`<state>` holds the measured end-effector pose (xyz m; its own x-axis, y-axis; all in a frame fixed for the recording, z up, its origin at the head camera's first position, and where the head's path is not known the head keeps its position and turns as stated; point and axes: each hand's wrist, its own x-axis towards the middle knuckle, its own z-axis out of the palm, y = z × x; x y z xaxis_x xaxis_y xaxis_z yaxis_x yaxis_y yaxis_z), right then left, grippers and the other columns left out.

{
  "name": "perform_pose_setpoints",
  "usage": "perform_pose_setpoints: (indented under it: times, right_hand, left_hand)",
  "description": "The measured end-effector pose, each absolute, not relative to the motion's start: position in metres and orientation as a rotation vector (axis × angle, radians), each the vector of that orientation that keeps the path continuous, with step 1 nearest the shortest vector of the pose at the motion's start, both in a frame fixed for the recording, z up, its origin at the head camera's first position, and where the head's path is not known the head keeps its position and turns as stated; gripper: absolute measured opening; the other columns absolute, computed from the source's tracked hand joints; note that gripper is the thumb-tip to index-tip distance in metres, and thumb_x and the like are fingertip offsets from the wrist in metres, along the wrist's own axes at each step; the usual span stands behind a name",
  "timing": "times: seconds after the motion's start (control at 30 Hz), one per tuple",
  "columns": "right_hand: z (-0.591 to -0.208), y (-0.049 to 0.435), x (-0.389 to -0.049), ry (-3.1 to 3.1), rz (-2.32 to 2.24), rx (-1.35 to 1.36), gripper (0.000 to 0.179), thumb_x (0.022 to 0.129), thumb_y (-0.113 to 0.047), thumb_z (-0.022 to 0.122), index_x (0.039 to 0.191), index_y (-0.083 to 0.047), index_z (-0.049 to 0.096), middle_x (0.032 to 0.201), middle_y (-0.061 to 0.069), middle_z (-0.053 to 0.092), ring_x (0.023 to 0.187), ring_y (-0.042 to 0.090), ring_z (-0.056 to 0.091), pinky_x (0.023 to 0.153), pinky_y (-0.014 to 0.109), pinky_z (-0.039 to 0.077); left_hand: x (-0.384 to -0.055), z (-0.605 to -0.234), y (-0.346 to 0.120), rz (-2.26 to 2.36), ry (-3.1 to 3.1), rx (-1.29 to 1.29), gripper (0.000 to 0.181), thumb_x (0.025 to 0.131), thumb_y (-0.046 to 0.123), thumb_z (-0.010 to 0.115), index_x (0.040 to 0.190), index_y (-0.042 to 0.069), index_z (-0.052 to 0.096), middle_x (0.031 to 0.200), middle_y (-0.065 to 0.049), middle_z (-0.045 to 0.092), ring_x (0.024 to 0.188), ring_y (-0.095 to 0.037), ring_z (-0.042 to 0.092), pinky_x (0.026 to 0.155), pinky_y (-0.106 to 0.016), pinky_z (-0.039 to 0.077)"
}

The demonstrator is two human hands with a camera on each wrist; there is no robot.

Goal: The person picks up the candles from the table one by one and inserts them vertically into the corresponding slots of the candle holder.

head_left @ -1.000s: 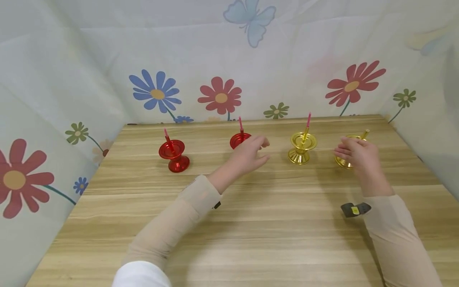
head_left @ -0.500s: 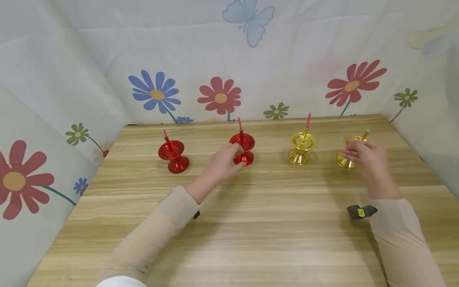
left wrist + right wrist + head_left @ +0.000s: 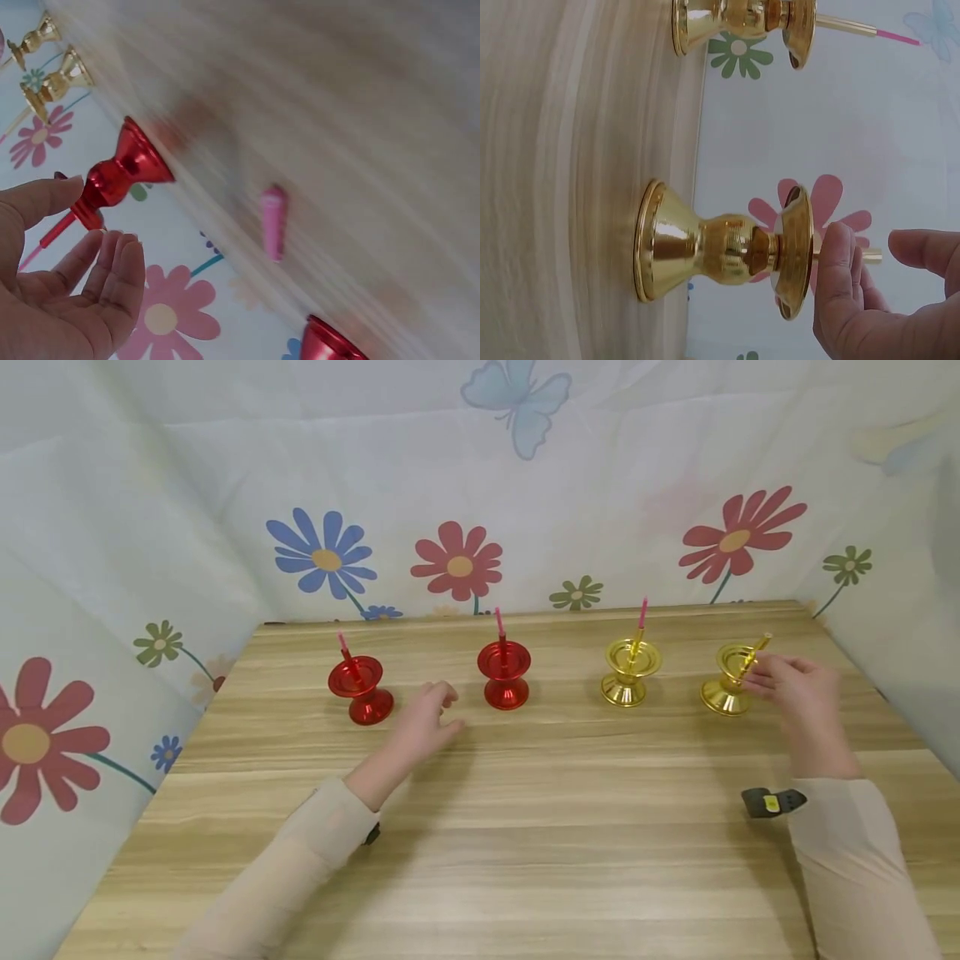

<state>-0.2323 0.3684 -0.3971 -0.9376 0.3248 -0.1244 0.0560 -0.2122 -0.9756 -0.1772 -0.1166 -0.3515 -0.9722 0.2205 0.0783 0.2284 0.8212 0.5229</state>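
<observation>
My left hand (image 3: 416, 722) hovers over the table between two red metal candle holders, thumb and fingers apart with nothing between them. The left red candle holder (image 3: 371, 706) and the right red candle holder (image 3: 506, 693) each bear a thin pink candle. In the left wrist view a short pink piece (image 3: 274, 223) lies on the wood; in the head view it is hidden. My right hand (image 3: 806, 693) is beside the rightmost gold candle holder (image 3: 727, 247), loosely bent fingers at its upright tube (image 3: 871, 256), thumb apart from them. No pink candle shows in that tube.
Another gold candle holder (image 3: 624, 689) with a pink candle (image 3: 643, 612) stands left of the rightmost one. All the holders stand upright in a row near the back of the wooden table (image 3: 570, 843). Behind it hangs a flower-printed cloth (image 3: 615, 468).
My left hand has moved left and toward me, from in front of the right red candle holder to between the red ones. My right hand has shifted right, uncovering more of the rightmost gold holder.
</observation>
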Motion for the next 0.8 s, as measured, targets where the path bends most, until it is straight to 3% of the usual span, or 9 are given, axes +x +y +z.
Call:
perform_pose_setpoints:
  times: [0.17, 0.3, 0.43, 0.53, 0.63, 0.8]
  right_hand:
    - [-0.423, 0.395, -0.245, -1.792, 2.274, -0.434, 0.013, 0.084, -0.015, 0.072, 0.094, -0.008, 0.067, 0.082, 0.003, 0.066, 0.073, 0.013, 0.069, 0.068, 0.025, 0.058]
    - [-0.385, 0.373, -0.221, -1.787, 2.284, -0.475, 0.001, 0.088, -0.009, 0.065, 0.088, -0.008, 0.066, 0.076, 0.001, 0.065, 0.068, 0.011, 0.068, 0.064, 0.022, 0.057]
    - [-0.342, 0.343, -0.193, -1.801, 2.307, -0.522, 0.021, 0.092, -0.002, 0.053, 0.077, -0.012, 0.063, 0.066, -0.001, 0.063, 0.060, 0.008, 0.066, 0.059, 0.017, 0.055]
    - [-0.337, 0.341, -0.190, -1.815, 2.290, -0.562, 0.022, 0.092, -0.003, 0.054, 0.075, -0.014, 0.063, 0.066, -0.002, 0.062, 0.059, 0.006, 0.065, 0.059, 0.016, 0.055]
    - [-0.355, 0.356, -0.200, -1.831, 2.257, -0.548, 0.013, 0.089, -0.008, 0.062, 0.078, -0.013, 0.066, 0.069, -0.003, 0.063, 0.061, 0.006, 0.065, 0.060, 0.017, 0.055]
    - [-0.354, 0.356, -0.199, -1.796, 2.246, -0.579, 0.018, 0.089, -0.004, 0.059, 0.074, -0.012, 0.066, 0.065, -0.001, 0.063, 0.057, 0.007, 0.063, 0.058, 0.016, 0.055]
  left_hand:
    - [-0.171, -0.357, -0.132, -0.768, -2.986, -0.213, 0.033, 0.083, 0.013, 0.067, 0.108, -0.006, 0.057, 0.106, -0.021, 0.059, 0.096, -0.034, 0.058, 0.084, -0.046, 0.050]
    - [-0.168, -0.361, -0.144, -0.732, -3.002, -0.132, 0.033, 0.082, 0.013, 0.067, 0.107, -0.007, 0.057, 0.103, -0.022, 0.058, 0.093, -0.035, 0.058, 0.081, -0.046, 0.051]
    - [-0.165, -0.364, -0.153, -0.739, -3.036, -0.080, 0.035, 0.082, 0.014, 0.066, 0.106, -0.009, 0.055, 0.100, -0.023, 0.057, 0.089, -0.033, 0.057, 0.080, -0.046, 0.051]
    - [-0.163, -0.364, -0.159, -0.732, -3.065, -0.037, 0.036, 0.083, 0.016, 0.065, 0.106, -0.010, 0.054, 0.099, -0.024, 0.058, 0.088, -0.033, 0.055, 0.081, -0.047, 0.050]
    - [-0.163, -0.363, -0.163, -0.717, -3.105, -0.005, 0.037, 0.083, 0.017, 0.064, 0.106, -0.010, 0.053, 0.097, -0.024, 0.059, 0.085, -0.032, 0.055, 0.081, -0.047, 0.050]
    - [-0.163, -0.365, -0.166, -0.716, -3.170, -0.005, 0.029, 0.081, 0.015, 0.062, 0.094, -0.008, 0.052, 0.074, -0.013, 0.057, 0.067, -0.024, 0.055, 0.062, -0.034, 0.047]
